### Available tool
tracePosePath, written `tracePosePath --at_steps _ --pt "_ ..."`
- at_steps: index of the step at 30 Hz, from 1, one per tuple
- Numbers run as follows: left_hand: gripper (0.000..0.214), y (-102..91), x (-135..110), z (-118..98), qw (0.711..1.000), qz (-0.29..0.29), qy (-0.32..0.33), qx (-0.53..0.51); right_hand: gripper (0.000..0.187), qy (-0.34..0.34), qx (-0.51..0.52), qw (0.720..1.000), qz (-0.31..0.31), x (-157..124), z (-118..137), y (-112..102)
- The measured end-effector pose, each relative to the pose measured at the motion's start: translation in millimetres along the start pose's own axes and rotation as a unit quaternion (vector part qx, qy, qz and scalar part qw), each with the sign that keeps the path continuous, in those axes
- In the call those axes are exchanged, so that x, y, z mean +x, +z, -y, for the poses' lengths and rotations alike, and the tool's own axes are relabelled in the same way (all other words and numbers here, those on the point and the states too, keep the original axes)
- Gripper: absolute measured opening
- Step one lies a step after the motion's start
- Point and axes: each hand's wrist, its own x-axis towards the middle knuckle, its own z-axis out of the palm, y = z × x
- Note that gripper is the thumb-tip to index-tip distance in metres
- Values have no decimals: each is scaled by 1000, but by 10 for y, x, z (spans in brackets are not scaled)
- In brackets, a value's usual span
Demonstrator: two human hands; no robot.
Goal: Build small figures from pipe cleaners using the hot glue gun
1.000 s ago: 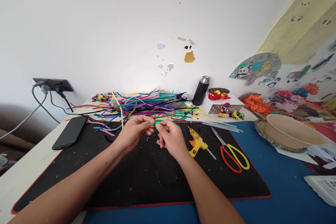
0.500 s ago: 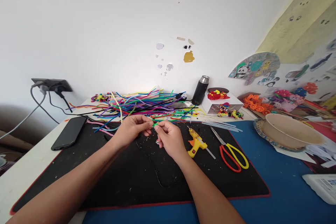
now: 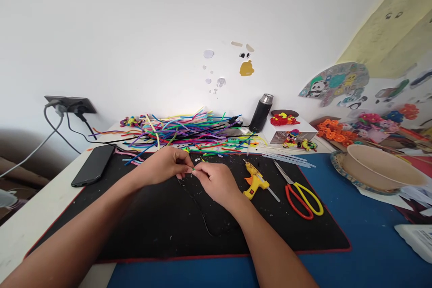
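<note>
White wall [image 3: 151,31] stands behind the white table [image 3: 43,216]. Black socket panel [image 3: 70,104] is wall-mounted at left; yellow paper [image 3: 381,31] is wall-mounted at right. Wall is shaded at lower left.

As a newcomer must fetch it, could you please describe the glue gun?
Find the red-edged black mat. On its right half, between the right hand and the scissors, lies the glue gun. Its solid yellow body and orange trigger set it apart.

Left forearm [image 3: 91,218] and right forearm [image 3: 266,234] slant in from the near side; left hand [image 3: 167,163] and right hand [image 3: 218,183] (thumbs pinched against fingers) nearly meet.
</note>
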Motion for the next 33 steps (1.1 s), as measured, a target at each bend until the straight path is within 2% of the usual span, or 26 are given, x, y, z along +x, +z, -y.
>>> tracePosePath --at_steps 4,7,11,14,18,26,33 --pt "17 -24 26 61 997 38 -13 -66 24 -13 26 1000 12 0 16 -36" --pt "27 0 39 6 988 43 -13 -148 28 21 105 994 -8 -5 35 -46" --pt "35 75 33 -105 972 4 -10 -237 29 98 231 967 -50 0 39 -23" --pt "37 139 31 -139 962 -24 -6 -273 29 121 297 944 -82 17 31 -12" --pt "39 204 35 -155 959 -56 -9 -279 28 126 335 928 -100 34 29 -16" --pt "43 253 49 -168 960 -96 -9 -262 24 114 314 937 -102 29 16 -39" --pt "40 198 41 -161 977 -72 -6 -200 20 101 298 946 -77 36 16 -63"
